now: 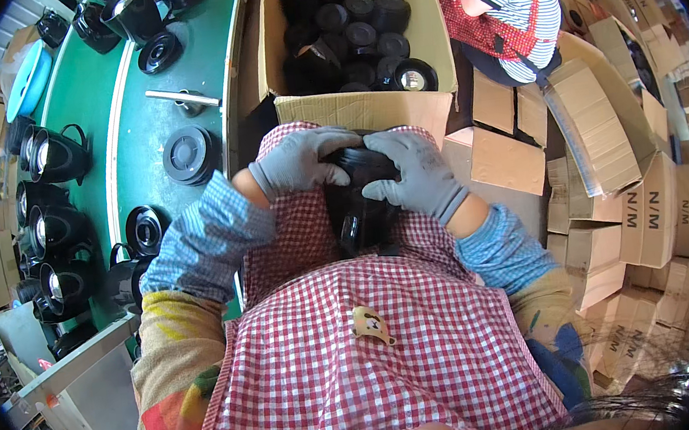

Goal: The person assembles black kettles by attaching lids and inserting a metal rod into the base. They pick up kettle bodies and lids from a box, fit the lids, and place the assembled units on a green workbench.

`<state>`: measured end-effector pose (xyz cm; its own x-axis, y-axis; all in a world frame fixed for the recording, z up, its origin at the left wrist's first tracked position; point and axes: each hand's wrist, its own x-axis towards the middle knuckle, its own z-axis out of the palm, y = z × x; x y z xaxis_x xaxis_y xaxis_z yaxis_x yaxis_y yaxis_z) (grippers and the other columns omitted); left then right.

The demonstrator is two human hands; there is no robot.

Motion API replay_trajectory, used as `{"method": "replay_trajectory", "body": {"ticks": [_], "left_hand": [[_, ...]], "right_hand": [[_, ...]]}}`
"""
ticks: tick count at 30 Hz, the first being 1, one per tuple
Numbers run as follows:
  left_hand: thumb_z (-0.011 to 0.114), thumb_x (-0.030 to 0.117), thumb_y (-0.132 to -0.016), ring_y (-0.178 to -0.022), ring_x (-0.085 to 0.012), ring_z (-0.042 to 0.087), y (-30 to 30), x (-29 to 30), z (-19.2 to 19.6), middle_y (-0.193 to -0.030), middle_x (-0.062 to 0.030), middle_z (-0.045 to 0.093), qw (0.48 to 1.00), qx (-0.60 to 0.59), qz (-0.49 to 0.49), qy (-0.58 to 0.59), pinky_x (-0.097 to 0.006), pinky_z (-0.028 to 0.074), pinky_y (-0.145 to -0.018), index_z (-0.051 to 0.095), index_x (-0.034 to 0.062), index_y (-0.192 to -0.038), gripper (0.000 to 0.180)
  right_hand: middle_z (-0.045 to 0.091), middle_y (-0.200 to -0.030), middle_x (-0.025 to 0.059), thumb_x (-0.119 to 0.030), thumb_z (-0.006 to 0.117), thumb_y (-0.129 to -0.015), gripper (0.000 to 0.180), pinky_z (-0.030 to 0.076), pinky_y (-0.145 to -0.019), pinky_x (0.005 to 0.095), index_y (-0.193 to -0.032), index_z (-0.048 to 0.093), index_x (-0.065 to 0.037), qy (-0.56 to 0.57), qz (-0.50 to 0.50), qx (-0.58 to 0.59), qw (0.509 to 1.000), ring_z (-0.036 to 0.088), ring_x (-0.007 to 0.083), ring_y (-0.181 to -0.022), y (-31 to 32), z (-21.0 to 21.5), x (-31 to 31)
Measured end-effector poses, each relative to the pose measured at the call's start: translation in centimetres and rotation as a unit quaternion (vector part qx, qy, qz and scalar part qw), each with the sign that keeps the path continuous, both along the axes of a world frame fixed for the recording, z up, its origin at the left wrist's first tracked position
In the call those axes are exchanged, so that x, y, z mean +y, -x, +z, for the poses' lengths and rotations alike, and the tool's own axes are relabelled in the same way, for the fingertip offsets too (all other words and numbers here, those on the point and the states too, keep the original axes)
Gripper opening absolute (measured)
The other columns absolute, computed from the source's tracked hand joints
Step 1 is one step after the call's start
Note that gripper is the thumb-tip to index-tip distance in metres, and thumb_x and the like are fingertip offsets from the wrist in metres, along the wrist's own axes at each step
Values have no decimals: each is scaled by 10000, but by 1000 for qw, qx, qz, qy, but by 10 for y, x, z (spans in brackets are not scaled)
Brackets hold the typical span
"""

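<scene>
Black plastic part [358, 205] held over the lap, both gloved hands on it.

Glossy black, rounded body; exact shape unclear, top hidden by the gloves. It sits upright-ish against the red-checked apron, just below the near wall of the cardboard box. Left hand [302, 162], in a grey glove, grips its upper left edge; right hand [413, 175], also grey-gloved, covers its upper right side. Lower portion shows between the wrists, with a shiny lit patch.
</scene>
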<state>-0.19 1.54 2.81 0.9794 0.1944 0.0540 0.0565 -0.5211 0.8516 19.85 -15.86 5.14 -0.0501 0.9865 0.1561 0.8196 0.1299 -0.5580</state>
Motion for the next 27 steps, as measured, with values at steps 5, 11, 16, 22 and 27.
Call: {"method": "replay_trajectory", "body": {"ticks": [5,11,16,22,27], "left_hand": [[846,134,-730,-1176,-359,635,8,-21,13,-1273,-179,664,998,-10,17,-57,-409,504,-1040,654,27,-1294,605],[868,176,-705,-1276,-385,557,13,-25,3,-1375,-207,582,995,-69,39,-62,-435,457,-1088,582,25,-1352,723],[965,331,-617,-1468,-411,341,14,-29,-19,-1558,-289,352,994,-43,72,76,-447,282,-1225,218,-25,-1574,1265],[971,276,-615,-1446,-334,389,-1,-63,-22,-1523,-240,429,983,-43,117,135,-437,285,-1217,221,-44,-1570,1256],[972,258,-613,-1422,-336,413,-10,-70,-24,-1512,-203,448,978,-69,107,164,-435,299,-1208,303,-15,-1550,1183]], "right_hand": [[659,-1300,153,-495,828,-744,713,447,-1072,466,-1269,663,-41,-30,-18,36,999,600,346,-1213,10,-16,-14],[653,-1330,154,-492,823,-750,704,445,-1083,472,-1270,667,-45,-39,-7,-4,999,583,336,-1277,11,-4,-18],[670,-1286,173,-551,762,-811,681,458,-1064,480,-1256,676,-42,-100,8,-5,995,616,354,-1225,0,2,-39],[422,-1549,225,-727,236,-999,888,239,-1204,467,-1539,426,-49,-109,50,8,993,346,364,-1476,-41,76,15],[334,-1597,205,-649,301,-1008,827,213,-1212,448,-1570,334,-43,-127,91,-43,987,296,338,-1498,-32,88,61]]}}
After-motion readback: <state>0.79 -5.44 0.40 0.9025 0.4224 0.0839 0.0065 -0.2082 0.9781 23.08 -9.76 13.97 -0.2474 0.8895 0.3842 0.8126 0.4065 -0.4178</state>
